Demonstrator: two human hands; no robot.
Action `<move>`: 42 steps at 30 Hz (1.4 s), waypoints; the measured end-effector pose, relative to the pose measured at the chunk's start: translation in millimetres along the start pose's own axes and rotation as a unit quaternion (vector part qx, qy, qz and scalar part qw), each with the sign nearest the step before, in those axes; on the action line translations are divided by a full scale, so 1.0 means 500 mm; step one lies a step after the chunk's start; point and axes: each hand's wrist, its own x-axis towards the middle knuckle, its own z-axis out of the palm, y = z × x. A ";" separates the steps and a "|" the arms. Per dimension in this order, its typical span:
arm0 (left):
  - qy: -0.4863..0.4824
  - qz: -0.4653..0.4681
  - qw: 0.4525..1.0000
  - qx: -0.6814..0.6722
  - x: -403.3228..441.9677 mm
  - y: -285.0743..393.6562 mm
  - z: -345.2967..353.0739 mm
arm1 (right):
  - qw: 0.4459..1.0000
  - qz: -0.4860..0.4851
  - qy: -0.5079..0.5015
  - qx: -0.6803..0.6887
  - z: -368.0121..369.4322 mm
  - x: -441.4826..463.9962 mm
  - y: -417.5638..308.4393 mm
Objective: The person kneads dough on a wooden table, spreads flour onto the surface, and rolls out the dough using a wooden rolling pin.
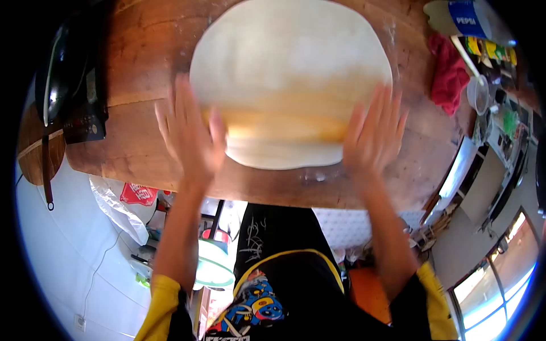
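Observation:
A large round sheet of pale dough (290,40) lies flat on the wooden table. Across its near part sits a wooden rolling pin (284,126), blurred by motion. My left hand (194,133) presses on the pin's left end, palm down with fingers stretched forward. At the right end my right hand (372,133) rests the same way, fingers extended rather than wrapped round the pin. Both hands are slightly smeared. The pin's ends are hidden under my palms.
The wooden table (136,131) carries flour traces. To the left are a dark pan (54,79) and a black cooktop (85,128). At the right lie a red cloth (446,74), a cut Pepsi bottle (466,21) and a clear plastic cup (478,94).

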 end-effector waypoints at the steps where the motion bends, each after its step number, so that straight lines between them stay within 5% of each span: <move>1: -0.002 -0.014 1.000 -0.020 -0.051 0.005 -0.012 | 0.998 -0.017 -0.047 -0.024 -0.017 -0.065 -0.002; 5: -0.083 -0.015 0.996 -0.036 -0.057 -0.013 -0.045 | 0.996 -0.042 -0.072 -0.010 -0.057 -0.028 0.008; 8: -0.104 0.147 0.978 -0.102 0.025 -0.019 -0.052 | 0.986 -0.135 -0.082 0.045 -0.074 0.015 0.045; 10: -0.127 0.150 0.972 -0.131 -0.014 -0.028 -0.060 | 0.963 -0.206 -0.174 -0.004 -0.085 -0.018 0.076; 14: -0.155 0.132 0.966 -0.159 -0.128 -0.014 -0.100 | 0.950 -0.206 -0.228 0.049 -0.113 -0.064 0.080; 19: -0.099 0.023 0.994 -0.035 -0.071 0.042 -0.063 | 0.995 -0.085 -0.044 0.029 -0.029 0.013 0.037; 23: -0.137 0.007 0.990 -0.016 -0.136 0.041 -0.062 | 0.991 -0.106 -0.081 0.001 -0.040 -0.024 0.046; 25: -0.091 -0.015 0.996 -0.020 -0.039 0.046 -0.029 | 0.997 -0.079 0.003 -0.017 -0.007 0.054 0.041; 31: -0.098 -0.024 0.994 -0.047 -0.207 0.057 -0.101 | 0.994 -0.057 -0.072 0.061 -0.041 -0.090 0.046; 34: -0.168 0.046 0.984 -0.042 -0.220 0.030 -0.122 | 0.983 -0.137 -0.106 0.067 -0.097 -0.150 0.068; 36: -0.174 0.134 0.973 -0.076 -0.216 -0.025 -0.113 | 0.934 -0.306 -0.171 0.063 -0.120 -0.190 0.093; 38: -0.167 0.256 0.945 -0.117 -0.217 -0.060 -0.105 | 0.934 -0.312 -0.167 0.043 -0.128 -0.206 0.110; 42: -0.173 0.299 0.930 -0.127 -0.172 -0.061 -0.142 | 0.923 -0.317 -0.162 0.147 -0.120 -0.157 0.151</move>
